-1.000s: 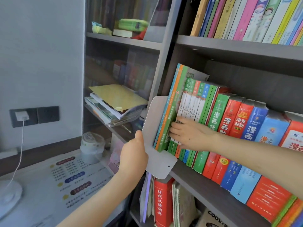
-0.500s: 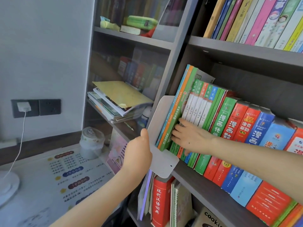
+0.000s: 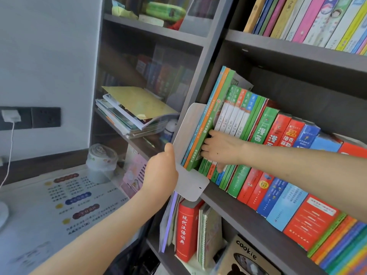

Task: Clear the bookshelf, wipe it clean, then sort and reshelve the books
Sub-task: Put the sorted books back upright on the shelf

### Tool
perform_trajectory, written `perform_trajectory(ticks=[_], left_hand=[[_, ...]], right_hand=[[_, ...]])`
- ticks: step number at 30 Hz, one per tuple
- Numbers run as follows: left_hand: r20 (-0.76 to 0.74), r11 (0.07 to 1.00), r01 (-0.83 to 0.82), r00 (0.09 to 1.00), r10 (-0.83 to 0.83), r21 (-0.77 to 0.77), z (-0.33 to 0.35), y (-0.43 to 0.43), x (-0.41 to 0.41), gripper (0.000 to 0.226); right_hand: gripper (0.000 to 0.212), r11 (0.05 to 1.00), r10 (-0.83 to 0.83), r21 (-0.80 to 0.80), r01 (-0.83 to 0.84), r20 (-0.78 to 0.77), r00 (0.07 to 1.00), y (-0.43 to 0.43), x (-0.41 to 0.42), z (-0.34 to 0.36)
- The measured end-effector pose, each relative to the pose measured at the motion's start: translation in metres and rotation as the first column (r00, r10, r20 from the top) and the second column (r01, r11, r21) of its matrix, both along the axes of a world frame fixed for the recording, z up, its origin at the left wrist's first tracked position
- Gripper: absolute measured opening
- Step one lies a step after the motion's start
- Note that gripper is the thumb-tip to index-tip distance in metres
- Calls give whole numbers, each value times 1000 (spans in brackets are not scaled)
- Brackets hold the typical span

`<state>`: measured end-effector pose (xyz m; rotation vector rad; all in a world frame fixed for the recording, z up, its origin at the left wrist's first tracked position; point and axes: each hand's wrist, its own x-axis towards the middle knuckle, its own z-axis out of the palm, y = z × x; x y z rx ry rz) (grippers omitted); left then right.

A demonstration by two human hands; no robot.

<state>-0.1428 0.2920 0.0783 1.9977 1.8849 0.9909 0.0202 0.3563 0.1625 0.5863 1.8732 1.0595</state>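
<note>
A dark grey bookshelf (image 3: pixel 278 50) holds a row of upright books on its middle board. At the row's left end stands a white metal bookend (image 3: pixel 190 124), its foot sticking out over the shelf edge. My left hand (image 3: pixel 161 171) grips the bookend's outer edge, thumb up. My right hand (image 3: pixel 220 148) reaches in from the right, its fingers curled round the leftmost tall green and blue books (image 3: pixel 212 116), which lean against the bookend. Thicker red, green and blue comic books (image 3: pixel 278 155) fill the row to the right.
A stack of magazines (image 3: pixel 131 114) lies in the left bay. A desk (image 3: pixel 49 211) with a printed mat, a white jar (image 3: pixel 102 161) and a wall socket with a charger (image 3: pixel 11 116) sit at left. A red dictionary (image 3: pixel 185 231) stands on the lower shelf.
The view has shifted slightly; both hands stay at the bookend and leftmost books. My right fingers have slid a little further round the green books.
</note>
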Motion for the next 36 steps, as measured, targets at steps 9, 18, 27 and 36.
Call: perform_trajectory(ticks=[9,18,27,36], left_hand=[[57,1000,-18,998,19,-13,-14,10,5,39],[-23,997,-58,998,57,-54,-20,22,17,29],[-463,991,-117,883,74,-64,-4,31,33,55],[-444,995,-16,895,-30,-99,3,34,12,28]], right_hand=[[76,1000,7,-19,-8,-52,999,5,13,3],[51,984,64,-146,-105,-261,963,19,22,12],[20,910,399,187,-370,-637,659,-3,39,51],[19,833,554,432,-346,-640,533,-24,12,21]])
